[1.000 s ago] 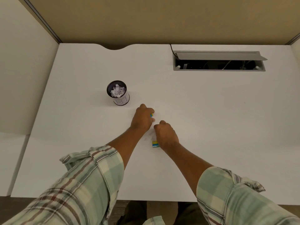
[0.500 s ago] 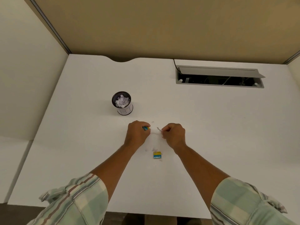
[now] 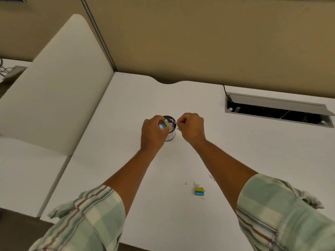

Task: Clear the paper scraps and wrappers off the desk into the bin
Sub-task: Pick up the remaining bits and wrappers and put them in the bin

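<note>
A small round bin (image 3: 171, 136) with a dark rim stands on the white desk (image 3: 253, 160), white paper scraps inside it. My left hand (image 3: 154, 132) hovers over its left side, pinching a blue and yellow wrapper (image 3: 165, 124). Just right of the rim, my right hand (image 3: 192, 128) pinches small white paper scraps (image 3: 176, 122). A second blue and yellow wrapper (image 3: 199, 191) lies on the desk nearer me, with tiny white scraps (image 3: 195, 183) scattered around it.
A grey cable hatch (image 3: 279, 110) stands open at the back right of the desk. Beige partition walls (image 3: 199, 42) close off the back and left. A white divider panel (image 3: 54, 96) stands to the left.
Both hands have lifted off the desk and moved away from me to the bin, carrying the wrapper and the scraps. The view has tilted up and left.
</note>
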`<act>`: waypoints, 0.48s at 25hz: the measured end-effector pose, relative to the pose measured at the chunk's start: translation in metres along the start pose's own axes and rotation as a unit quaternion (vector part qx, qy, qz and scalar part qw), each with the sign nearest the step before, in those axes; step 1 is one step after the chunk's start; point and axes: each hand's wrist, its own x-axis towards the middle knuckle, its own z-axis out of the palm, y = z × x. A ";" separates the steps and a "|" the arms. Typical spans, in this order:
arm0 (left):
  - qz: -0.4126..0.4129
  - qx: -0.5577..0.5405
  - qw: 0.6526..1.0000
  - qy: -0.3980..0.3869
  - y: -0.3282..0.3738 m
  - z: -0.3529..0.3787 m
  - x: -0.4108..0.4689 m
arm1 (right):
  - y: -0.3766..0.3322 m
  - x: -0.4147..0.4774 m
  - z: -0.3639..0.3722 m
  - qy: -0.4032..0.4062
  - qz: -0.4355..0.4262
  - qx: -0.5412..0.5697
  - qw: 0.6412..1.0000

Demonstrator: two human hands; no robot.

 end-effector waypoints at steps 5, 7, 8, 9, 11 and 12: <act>0.023 0.128 0.992 -0.012 -0.014 0.004 0.022 | -0.022 0.026 0.027 -0.049 -0.061 -0.147 0.986; 0.029 0.139 0.990 -0.027 -0.022 0.005 0.027 | -0.023 0.031 0.038 -0.092 -0.082 -0.207 0.971; 0.032 0.137 0.990 -0.034 -0.026 0.006 0.028 | -0.024 0.033 0.042 -0.112 -0.089 -0.227 0.963; 0.035 0.133 0.990 -0.038 -0.029 0.006 0.028 | -0.026 0.034 0.044 -0.128 -0.094 -0.241 0.958; 0.040 0.114 0.992 -0.039 -0.034 0.005 0.026 | -0.030 0.036 0.046 -0.151 -0.108 -0.260 0.947; 0.041 0.096 0.994 -0.038 -0.035 0.005 0.026 | -0.031 0.037 0.045 -0.158 -0.113 -0.266 0.944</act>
